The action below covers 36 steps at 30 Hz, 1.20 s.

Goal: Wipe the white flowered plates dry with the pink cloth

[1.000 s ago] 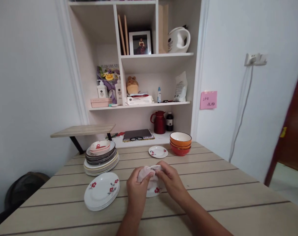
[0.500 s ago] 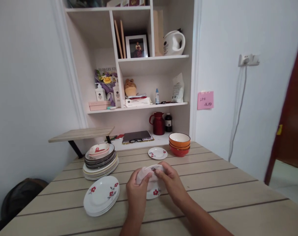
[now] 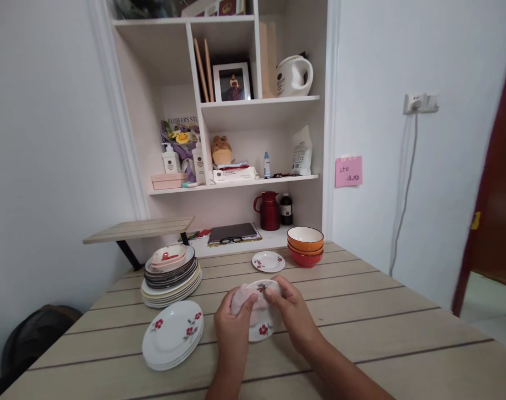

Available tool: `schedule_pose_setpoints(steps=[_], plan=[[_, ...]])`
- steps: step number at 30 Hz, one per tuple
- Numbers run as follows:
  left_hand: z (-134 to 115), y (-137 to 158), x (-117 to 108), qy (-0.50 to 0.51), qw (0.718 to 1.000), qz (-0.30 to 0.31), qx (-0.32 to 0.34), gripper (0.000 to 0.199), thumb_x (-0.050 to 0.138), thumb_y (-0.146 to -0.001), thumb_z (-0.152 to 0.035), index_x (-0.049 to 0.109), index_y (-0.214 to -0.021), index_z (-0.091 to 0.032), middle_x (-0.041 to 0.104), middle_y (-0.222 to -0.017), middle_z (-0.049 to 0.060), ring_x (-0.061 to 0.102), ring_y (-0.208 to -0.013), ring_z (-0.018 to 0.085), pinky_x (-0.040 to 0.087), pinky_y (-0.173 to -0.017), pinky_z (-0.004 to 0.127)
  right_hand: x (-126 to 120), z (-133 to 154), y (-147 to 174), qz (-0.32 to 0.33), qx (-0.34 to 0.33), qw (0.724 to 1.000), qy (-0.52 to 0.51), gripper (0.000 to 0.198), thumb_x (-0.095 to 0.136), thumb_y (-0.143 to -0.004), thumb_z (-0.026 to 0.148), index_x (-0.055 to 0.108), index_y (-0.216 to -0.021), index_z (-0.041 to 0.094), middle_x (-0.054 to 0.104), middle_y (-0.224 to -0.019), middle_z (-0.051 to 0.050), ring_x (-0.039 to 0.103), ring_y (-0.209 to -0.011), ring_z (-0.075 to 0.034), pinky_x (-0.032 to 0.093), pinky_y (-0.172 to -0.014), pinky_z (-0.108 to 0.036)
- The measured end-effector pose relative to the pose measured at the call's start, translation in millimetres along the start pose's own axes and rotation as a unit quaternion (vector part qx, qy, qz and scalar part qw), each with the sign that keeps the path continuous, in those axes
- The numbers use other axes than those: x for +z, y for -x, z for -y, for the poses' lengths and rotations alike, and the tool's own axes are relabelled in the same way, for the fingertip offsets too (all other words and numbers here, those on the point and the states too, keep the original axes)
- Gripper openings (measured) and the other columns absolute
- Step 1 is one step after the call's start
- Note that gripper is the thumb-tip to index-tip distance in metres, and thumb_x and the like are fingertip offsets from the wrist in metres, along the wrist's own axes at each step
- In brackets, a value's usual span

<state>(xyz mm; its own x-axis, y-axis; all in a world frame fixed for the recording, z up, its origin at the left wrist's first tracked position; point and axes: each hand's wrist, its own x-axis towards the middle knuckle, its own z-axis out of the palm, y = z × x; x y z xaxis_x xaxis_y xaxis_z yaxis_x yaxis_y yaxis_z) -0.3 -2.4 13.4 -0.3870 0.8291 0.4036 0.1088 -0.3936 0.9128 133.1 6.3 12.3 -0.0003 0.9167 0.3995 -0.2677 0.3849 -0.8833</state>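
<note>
A home is looked in on here, given away by its belongings: a framed picture [image 3: 232,82] is propped on built-in white shelves [image 3: 261,102], a plush toy [image 3: 222,151] is tucked in lower down, a bouquet [image 3: 183,138] is set in the next compartment. Below, a red thermos jug [image 3: 270,212] is kept. On the slatted table [image 3: 361,314], floral plates [image 3: 169,336] are piled, 3 bowls [image 3: 305,247] are stacked; up on the wall [image 3: 378,55], a pink note [image 3: 348,171] is stuck.

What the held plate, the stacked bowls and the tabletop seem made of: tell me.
Held plate: probably glazed ceramic, white and smooth with a flower design. Stacked bowls: likely glazed ceramic, glossy orange and red outside. Tabletop: matte wood or laminate, judging by pale plank-like strips and dark lines.
</note>
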Motion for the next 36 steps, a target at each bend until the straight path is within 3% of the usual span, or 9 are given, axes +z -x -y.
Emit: schedule_pose_setpoints(steps=[16,19,23,27,32,36], plan=[[-1,-1,1,0.059,0.996,0.054,-0.044,0.038,0.078,-0.062,-0.041,0.073,-0.09,-0.015,0.075,-0.081,0.007,0.067,-0.072,0.021,0.053,-0.064,0.025,-2,5,2,-0.039,-0.004,0.999,0.013,0.023,0.072,-0.073,0.039,0.063,-0.076,0.019,0.062,-0.066,0.002,0.05,-0.061,-0.015,0.039,-0.056,-0.024],[-1,0,3,0.073,0.994,0.06,-0.046,0.038,0.078,-0.063,-0.042,0.073,-0.089,-0.014,0.075,-0.08,0.007,0.067,-0.073,0.02,0.052,-0.063,0.024,0,6,1,-0.069,0.016,0.997,-0.036,0.024,0.074,-0.072,0.039,0.065,-0.083,0.019,0.066,-0.071,0.001,0.054,-0.063,-0.015,0.042,-0.056,-0.023],[4,5,9,0.099,0.986,0.096,-0.098,0.042,0.078,-0.061,-0.045,0.073,-0.087,-0.012,0.075,-0.079,0.008,0.066,-0.067,0.019,0.051,-0.058,0.024,-5,8,-5,-0.148,0.036,0.976,-0.153,0.032,0.077,-0.069,0.039,0.064,-0.093,0.023,0.069,-0.08,0.002,0.058,-0.064,-0.014,0.047,-0.058,-0.023],[13,9,12,0.103,0.975,0.151,-0.126,0.044,0.078,-0.063,-0.045,0.073,-0.09,-0.011,0.074,-0.082,0.009,0.066,-0.07,0.019,0.05,-0.058,0.023,-12,8,-11,-0.151,0.062,0.969,-0.187,0.039,0.081,-0.065,0.037,0.065,-0.098,0.023,0.071,-0.088,0.0,0.062,-0.067,-0.015,0.049,-0.058,-0.022],[19,4,8,0.08,0.977,0.132,-0.148,0.055,0.076,-0.062,-0.055,0.071,-0.093,-0.009,0.074,-0.083,0.011,0.066,-0.07,0.021,0.05,-0.057,0.024,-10,5,-10,-0.132,0.076,0.974,-0.166,0.04,0.079,-0.067,0.04,0.062,-0.099,0.023,0.071,-0.088,-0.001,0.061,-0.067,-0.016,0.048,-0.059,-0.024],[14,4,6,0.095,0.977,0.137,-0.133,0.056,0.072,-0.067,-0.056,0.07,-0.098,-0.009,0.074,-0.086,0.012,0.067,-0.073,0.022,0.051,-0.059,0.025,-11,12,-7,-0.113,0.019,0.991,-0.062,0.034,0.074,-0.071,0.043,0.062,-0.095,0.022,0.068,-0.083,-0.001,0.059,-0.07,-0.018,0.047,-0.062,-0.026]])
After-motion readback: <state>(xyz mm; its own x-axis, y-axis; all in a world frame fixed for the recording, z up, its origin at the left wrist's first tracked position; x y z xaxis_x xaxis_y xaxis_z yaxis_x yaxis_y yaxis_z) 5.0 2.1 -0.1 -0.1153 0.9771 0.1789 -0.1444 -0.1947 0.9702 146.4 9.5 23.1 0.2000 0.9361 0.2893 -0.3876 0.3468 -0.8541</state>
